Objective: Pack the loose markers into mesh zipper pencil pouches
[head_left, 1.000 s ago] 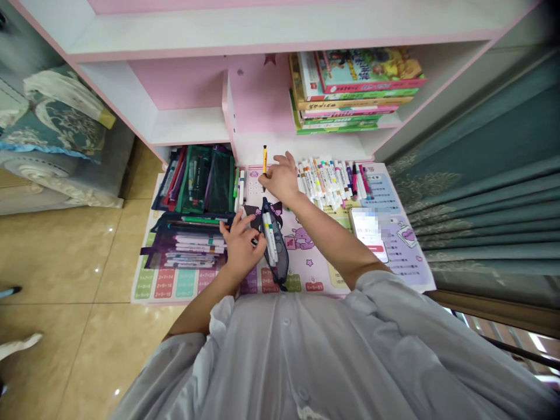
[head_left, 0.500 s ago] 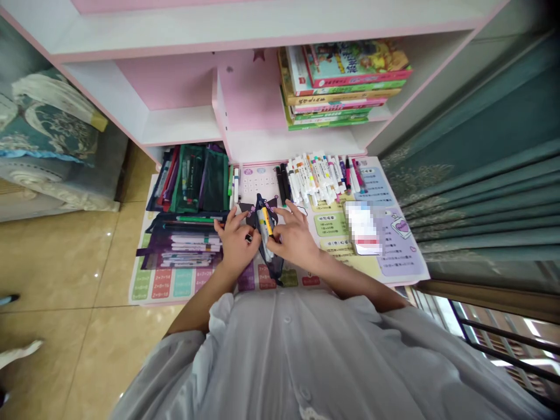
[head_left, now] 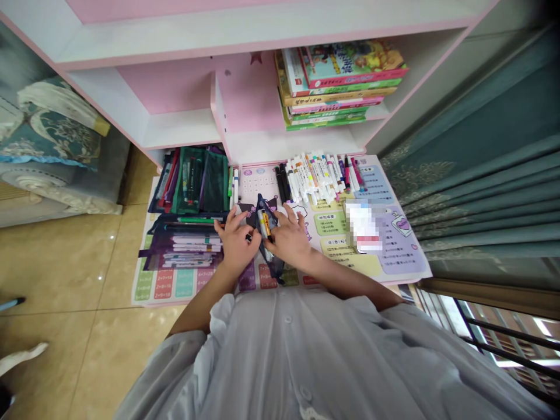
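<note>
A dark mesh pencil pouch (head_left: 275, 270) lies open on the desk in front of me, with pale pens and a yellow marker (head_left: 265, 220) inside its opening. My left hand (head_left: 238, 240) pinches the pouch's left edge between thumb and forefinger, other fingers spread. A small black tip shows by that thumb; what it belongs to is hidden. On the opposite side my right hand (head_left: 289, 238) grips the pouch's right edge, its fingertips beside the yellow marker. The right thumb is mostly hidden.
Filled mesh pouches (head_left: 192, 181) and a purple pouch of pens (head_left: 184, 244) lie left. Behind are black markers (head_left: 282, 182) and a heap of white markers (head_left: 312, 178). A blurred phone (head_left: 364, 226) lies right, below stacked books (head_left: 345, 87) on the shelf.
The yellow marker sits lower between the pouch's sides, which gape wider. My right hand has shifted slightly left over the opening. My left hand keeps its pinch.
</note>
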The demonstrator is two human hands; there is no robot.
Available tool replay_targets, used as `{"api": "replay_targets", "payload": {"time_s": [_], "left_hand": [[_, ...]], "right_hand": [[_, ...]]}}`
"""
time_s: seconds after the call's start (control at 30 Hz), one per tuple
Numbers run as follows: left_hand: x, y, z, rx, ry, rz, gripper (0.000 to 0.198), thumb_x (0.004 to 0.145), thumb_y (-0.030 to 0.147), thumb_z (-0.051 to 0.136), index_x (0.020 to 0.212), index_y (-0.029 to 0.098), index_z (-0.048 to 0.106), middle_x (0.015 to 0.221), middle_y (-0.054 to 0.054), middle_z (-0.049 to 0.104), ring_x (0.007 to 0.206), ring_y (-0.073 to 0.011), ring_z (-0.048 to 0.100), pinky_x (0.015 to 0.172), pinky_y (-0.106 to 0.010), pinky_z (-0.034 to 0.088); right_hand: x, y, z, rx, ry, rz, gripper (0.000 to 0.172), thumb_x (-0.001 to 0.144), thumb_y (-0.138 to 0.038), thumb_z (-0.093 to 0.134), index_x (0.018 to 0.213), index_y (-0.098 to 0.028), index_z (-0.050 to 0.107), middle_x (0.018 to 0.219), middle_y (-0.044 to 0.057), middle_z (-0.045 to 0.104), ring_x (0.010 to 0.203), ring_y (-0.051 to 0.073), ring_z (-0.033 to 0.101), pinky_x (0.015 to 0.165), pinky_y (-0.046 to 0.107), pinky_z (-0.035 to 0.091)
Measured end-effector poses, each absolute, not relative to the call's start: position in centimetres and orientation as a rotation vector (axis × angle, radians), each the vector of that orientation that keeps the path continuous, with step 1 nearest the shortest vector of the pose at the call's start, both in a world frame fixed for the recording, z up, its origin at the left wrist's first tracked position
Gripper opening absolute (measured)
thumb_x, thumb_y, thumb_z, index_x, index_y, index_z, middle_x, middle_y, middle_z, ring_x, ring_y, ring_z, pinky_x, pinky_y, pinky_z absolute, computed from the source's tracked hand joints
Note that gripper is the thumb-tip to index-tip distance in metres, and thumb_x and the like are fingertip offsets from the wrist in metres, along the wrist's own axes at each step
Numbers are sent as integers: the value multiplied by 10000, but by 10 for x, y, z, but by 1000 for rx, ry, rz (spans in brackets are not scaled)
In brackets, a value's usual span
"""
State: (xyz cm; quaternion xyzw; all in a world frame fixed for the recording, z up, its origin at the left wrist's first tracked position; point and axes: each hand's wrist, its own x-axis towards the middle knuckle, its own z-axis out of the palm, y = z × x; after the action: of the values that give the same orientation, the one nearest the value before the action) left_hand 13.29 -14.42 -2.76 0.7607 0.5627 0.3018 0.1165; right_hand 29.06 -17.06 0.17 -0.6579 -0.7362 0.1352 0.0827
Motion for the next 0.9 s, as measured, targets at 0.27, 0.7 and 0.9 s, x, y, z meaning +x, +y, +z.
{"api": "replay_targets", "payload": {"time_s": [0.27, 0.7, 0.9], "left_hand": [[133, -144, -29, 2221, 1629, 893, 177, 794, 253, 615, 622, 212, 617, 1229, -46, 710, 1385, -344, 486, 1152, -687, 157], [132, -146, -25, 2210, 1622, 885, 151, 773, 223, 617, 623, 214, 621, 1221, -52, 712, 1373, -348, 496, 1152, -682, 161], [132, -146, -22, 2176, 1633, 819, 144, 773, 229, 619, 630, 217, 630, 1241, -50, 706, 1394, -341, 474, 1170, -670, 130]], "right_hand": [[299, -115, 21, -1910, -1919, 279, 195, 846, -329, 641, 789, -183, 757, 1437, 125, 561, 1468, 389, 307, 1125, 570, 324], [256, 19, 0, -2161, -2121, 540, 511, 863, -468, 615, 1246, -135, 672, 1453, 206, 503, 1437, 410, 282, 1094, 596, 351], [241, 35, -10, -2054, -2197, 549, 473, 849, -431, 628, 1232, -158, 678, 1441, 189, 508, 1457, 418, 250, 1108, 615, 337]]}}
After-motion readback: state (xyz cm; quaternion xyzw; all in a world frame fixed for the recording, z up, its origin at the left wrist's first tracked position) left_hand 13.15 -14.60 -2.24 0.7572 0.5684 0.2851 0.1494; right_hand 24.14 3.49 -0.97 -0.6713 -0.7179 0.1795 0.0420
